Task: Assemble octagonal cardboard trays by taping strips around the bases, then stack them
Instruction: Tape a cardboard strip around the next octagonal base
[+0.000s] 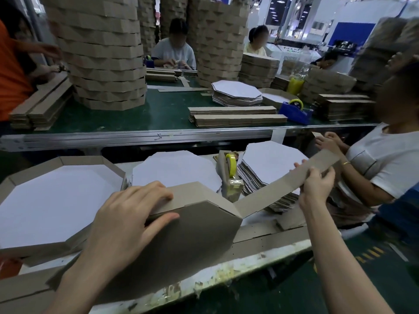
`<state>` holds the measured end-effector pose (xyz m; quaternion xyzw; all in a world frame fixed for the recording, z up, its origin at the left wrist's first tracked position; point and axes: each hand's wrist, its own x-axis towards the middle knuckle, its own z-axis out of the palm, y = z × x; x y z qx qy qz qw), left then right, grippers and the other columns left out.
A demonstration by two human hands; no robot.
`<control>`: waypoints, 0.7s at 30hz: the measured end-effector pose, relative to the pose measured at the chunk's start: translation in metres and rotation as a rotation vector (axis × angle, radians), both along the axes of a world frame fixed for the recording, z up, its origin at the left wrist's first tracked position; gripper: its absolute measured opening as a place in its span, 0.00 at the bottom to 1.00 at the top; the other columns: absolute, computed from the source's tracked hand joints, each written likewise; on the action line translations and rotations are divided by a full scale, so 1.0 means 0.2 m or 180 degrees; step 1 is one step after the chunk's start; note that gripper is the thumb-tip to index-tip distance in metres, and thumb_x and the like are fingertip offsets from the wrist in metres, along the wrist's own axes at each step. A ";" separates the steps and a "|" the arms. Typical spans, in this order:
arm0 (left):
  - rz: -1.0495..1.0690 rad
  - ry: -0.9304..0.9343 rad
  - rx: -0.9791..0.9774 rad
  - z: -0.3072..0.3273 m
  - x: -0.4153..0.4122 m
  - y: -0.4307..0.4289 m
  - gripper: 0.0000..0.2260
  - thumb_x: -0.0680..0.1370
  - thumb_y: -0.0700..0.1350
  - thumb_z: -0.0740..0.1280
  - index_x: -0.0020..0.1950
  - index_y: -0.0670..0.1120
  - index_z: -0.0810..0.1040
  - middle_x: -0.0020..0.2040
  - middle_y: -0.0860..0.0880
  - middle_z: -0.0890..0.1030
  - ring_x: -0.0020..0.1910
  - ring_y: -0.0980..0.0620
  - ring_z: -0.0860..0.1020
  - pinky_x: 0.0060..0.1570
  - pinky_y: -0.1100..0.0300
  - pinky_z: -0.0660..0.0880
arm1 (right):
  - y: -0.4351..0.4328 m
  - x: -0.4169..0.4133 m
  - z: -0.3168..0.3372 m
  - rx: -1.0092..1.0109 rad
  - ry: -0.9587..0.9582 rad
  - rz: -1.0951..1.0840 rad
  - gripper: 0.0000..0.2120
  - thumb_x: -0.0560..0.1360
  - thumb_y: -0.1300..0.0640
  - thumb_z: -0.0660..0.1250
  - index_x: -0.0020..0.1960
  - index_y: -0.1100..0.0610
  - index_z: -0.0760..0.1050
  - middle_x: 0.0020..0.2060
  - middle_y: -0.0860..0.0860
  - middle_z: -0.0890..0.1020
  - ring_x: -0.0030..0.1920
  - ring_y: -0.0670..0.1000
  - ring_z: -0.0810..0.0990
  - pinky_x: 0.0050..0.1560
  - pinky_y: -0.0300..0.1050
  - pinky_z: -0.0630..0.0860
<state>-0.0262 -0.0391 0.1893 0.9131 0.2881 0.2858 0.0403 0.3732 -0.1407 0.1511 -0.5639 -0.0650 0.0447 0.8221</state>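
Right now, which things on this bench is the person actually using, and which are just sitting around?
In use:
left hand pressing the octagonal base
right hand pulling the cardboard strip
tape dispenser, close by

Just sitting around:
finished tray
blue tape dispenser
tall tray stacks
strip bundles

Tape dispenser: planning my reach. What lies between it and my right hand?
Head view: the stack of white octagonal bases, between the tape dispenser and the right hand.

I see a long conveyor table with a green belt and grey metal edge rail crossing the room. Beyond it, white machinery housings and a blue panel stand brightly lit. Dark green floor lies lower right.
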 end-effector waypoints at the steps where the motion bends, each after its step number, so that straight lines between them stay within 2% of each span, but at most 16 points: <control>1: 0.0008 -0.0003 -0.0017 0.00 -0.01 0.01 0.19 0.74 0.64 0.57 0.51 0.53 0.80 0.54 0.57 0.81 0.48 0.50 0.80 0.43 0.53 0.76 | 0.00 0.01 -0.04 -0.0064 0.0245 0.0012 0.26 0.80 0.69 0.54 0.76 0.55 0.58 0.57 0.60 0.80 0.49 0.58 0.84 0.54 0.54 0.81; 2: 0.0021 -0.0019 -0.0043 0.00 -0.02 0.01 0.20 0.74 0.64 0.57 0.52 0.53 0.80 0.55 0.57 0.81 0.49 0.50 0.80 0.43 0.53 0.76 | -0.02 0.02 -0.10 -0.0161 0.0483 0.0045 0.24 0.80 0.71 0.53 0.74 0.57 0.61 0.58 0.61 0.78 0.48 0.58 0.82 0.53 0.52 0.80; 3: 0.0042 -0.0046 -0.0079 0.00 -0.04 0.02 0.20 0.74 0.64 0.57 0.52 0.54 0.80 0.55 0.57 0.81 0.50 0.51 0.80 0.44 0.53 0.75 | -0.04 0.03 -0.16 -0.0399 0.0680 0.0086 0.19 0.80 0.72 0.53 0.67 0.59 0.67 0.57 0.61 0.76 0.44 0.55 0.80 0.47 0.47 0.80; 4: 0.0068 -0.0076 -0.0117 0.00 -0.06 0.04 0.20 0.74 0.65 0.57 0.52 0.54 0.79 0.56 0.57 0.81 0.50 0.52 0.79 0.44 0.54 0.75 | -0.07 0.02 -0.21 -0.0768 0.0868 0.0124 0.12 0.80 0.71 0.54 0.56 0.59 0.71 0.56 0.60 0.74 0.40 0.52 0.77 0.41 0.42 0.79; 5: 0.0097 -0.0105 -0.0154 0.00 -0.09 0.05 0.20 0.74 0.65 0.57 0.53 0.55 0.79 0.56 0.57 0.81 0.51 0.53 0.78 0.44 0.54 0.74 | -0.09 0.02 -0.27 -0.1120 0.1029 0.0206 0.11 0.80 0.70 0.55 0.47 0.57 0.70 0.54 0.59 0.73 0.38 0.50 0.75 0.38 0.40 0.77; 6: 0.0124 -0.0126 -0.0187 0.00 -0.12 0.06 0.20 0.74 0.66 0.57 0.53 0.55 0.79 0.57 0.57 0.81 0.51 0.52 0.79 0.44 0.54 0.74 | -0.10 0.01 -0.33 -0.1303 0.1195 0.0345 0.11 0.80 0.70 0.56 0.44 0.57 0.68 0.54 0.59 0.72 0.38 0.50 0.75 0.39 0.41 0.76; 8: 0.0174 -0.0127 -0.0244 -0.01 -0.17 0.07 0.21 0.74 0.67 0.56 0.54 0.56 0.78 0.58 0.56 0.80 0.52 0.49 0.80 0.45 0.52 0.75 | -0.10 0.00 -0.44 -0.1369 0.1569 0.0601 0.06 0.79 0.71 0.57 0.49 0.62 0.70 0.55 0.61 0.74 0.44 0.53 0.77 0.51 0.44 0.78; 10: 0.0232 -0.0074 -0.0303 0.00 -0.21 0.08 0.22 0.74 0.68 0.55 0.57 0.56 0.77 0.59 0.55 0.80 0.54 0.47 0.79 0.46 0.49 0.76 | -0.07 -0.03 -0.51 -0.1419 0.1977 0.0642 0.12 0.80 0.73 0.56 0.62 0.68 0.68 0.50 0.63 0.76 0.47 0.57 0.77 0.65 0.51 0.73; 11: 0.0249 -0.0040 -0.0323 0.00 -0.22 0.08 0.23 0.74 0.68 0.56 0.59 0.56 0.77 0.60 0.54 0.80 0.54 0.46 0.79 0.46 0.48 0.77 | -0.06 -0.04 -0.53 -0.1291 0.2170 0.0704 0.13 0.80 0.73 0.55 0.62 0.68 0.68 0.48 0.63 0.76 0.48 0.58 0.76 0.67 0.53 0.71; 12: 0.0252 0.0005 -0.0311 0.00 -0.23 0.08 0.24 0.74 0.67 0.56 0.61 0.56 0.77 0.60 0.53 0.80 0.55 0.46 0.79 0.47 0.47 0.77 | -0.06 -0.07 -0.56 -0.1297 0.2271 0.0777 0.10 0.80 0.73 0.54 0.59 0.67 0.68 0.47 0.62 0.75 0.48 0.58 0.76 0.64 0.51 0.73; 14: 0.0238 0.0130 -0.0196 0.01 -0.23 0.06 0.25 0.74 0.66 0.55 0.65 0.55 0.76 0.61 0.52 0.79 0.56 0.48 0.78 0.47 0.48 0.77 | -0.05 -0.13 -0.54 -0.1539 0.2396 0.0843 0.04 0.80 0.70 0.56 0.49 0.65 0.69 0.48 0.58 0.74 0.51 0.52 0.78 0.56 0.41 0.74; 15: 0.0241 0.0222 -0.0103 0.01 -0.22 0.05 0.26 0.75 0.65 0.55 0.66 0.54 0.75 0.61 0.52 0.80 0.54 0.48 0.78 0.46 0.49 0.78 | -0.03 -0.16 -0.52 -0.1874 0.2335 0.0782 0.03 0.80 0.68 0.58 0.51 0.66 0.69 0.53 0.56 0.73 0.58 0.52 0.77 0.61 0.43 0.74; 16: 0.0240 0.0321 -0.0001 0.02 -0.20 0.04 0.27 0.76 0.64 0.54 0.67 0.52 0.76 0.60 0.50 0.80 0.52 0.48 0.79 0.44 0.50 0.78 | -0.02 -0.18 -0.51 -0.2274 0.2075 0.0631 0.09 0.80 0.66 0.60 0.59 0.68 0.68 0.60 0.55 0.72 0.65 0.57 0.73 0.66 0.49 0.72; 18: 0.0208 0.0464 0.0159 0.02 -0.16 0.02 0.28 0.76 0.62 0.53 0.67 0.48 0.77 0.57 0.49 0.80 0.48 0.46 0.81 0.39 0.52 0.79 | -0.01 -0.22 -0.46 -0.2926 0.1211 0.0033 0.25 0.78 0.63 0.64 0.72 0.67 0.59 0.73 0.60 0.61 0.73 0.63 0.62 0.71 0.59 0.65; 20: 0.0142 0.0510 0.0260 0.02 -0.12 0.01 0.28 0.77 0.61 0.53 0.65 0.46 0.78 0.55 0.49 0.80 0.45 0.46 0.81 0.38 0.53 0.78 | 0.02 -0.29 -0.34 -0.3000 0.0030 -0.0317 0.30 0.76 0.64 0.65 0.75 0.62 0.59 0.77 0.61 0.55 0.75 0.63 0.56 0.73 0.60 0.58; 21: 0.0110 0.0514 0.0299 0.02 -0.10 0.01 0.28 0.77 0.61 0.53 0.64 0.45 0.79 0.55 0.49 0.79 0.45 0.47 0.81 0.38 0.54 0.78 | 0.04 -0.32 -0.26 -0.2857 -0.0530 -0.0182 0.27 0.76 0.64 0.65 0.74 0.60 0.63 0.76 0.60 0.58 0.75 0.61 0.58 0.74 0.59 0.58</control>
